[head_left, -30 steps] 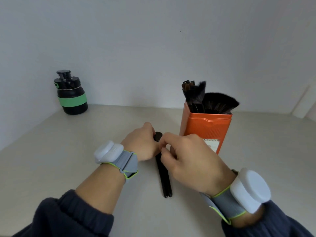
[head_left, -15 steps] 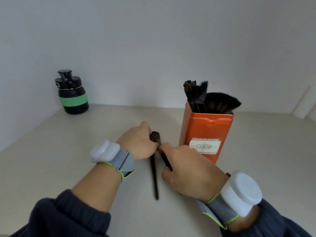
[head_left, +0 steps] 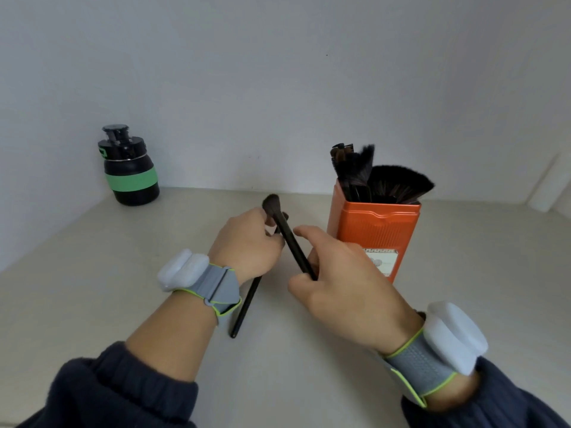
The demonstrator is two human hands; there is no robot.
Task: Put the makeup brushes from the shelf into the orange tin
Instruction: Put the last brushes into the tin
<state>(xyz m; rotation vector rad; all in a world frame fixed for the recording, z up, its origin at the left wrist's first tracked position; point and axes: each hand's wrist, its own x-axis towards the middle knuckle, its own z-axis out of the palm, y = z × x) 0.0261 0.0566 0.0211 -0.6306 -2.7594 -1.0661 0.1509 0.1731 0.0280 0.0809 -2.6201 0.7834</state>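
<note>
Over in the left corner of the pale shelf (head_left: 92,288) a black bottle (head_left: 129,168) with a green band stands against the white wall, well apart from everything else. Moving right, the left hand (head_left: 247,242) has its fingers curled round a thin black brush (head_left: 247,304); the handle slants down past the wrist with its tip close to or on the shelf, and the bristle end is mostly hidden behind the fingers. On that wrist sits a grey strap with a white block. Just beside it, the right hand (head_left: 333,273) pinches a second brush (head_left: 290,239) by the lower part of its handle, between thumb and curled fingers, with the forefinger stretched forward. This brush is lifted clear of the shelf and tilts up and to the left, its brown bristle head above the left hand's knuckles. Behind the right hand the orange tin (head_left: 375,233) stands upright with its top open, touching neither hand that I can see. A bundle of dark brushes (head_left: 380,180) already sticks out of it, one fanned wide to the right.
</note>
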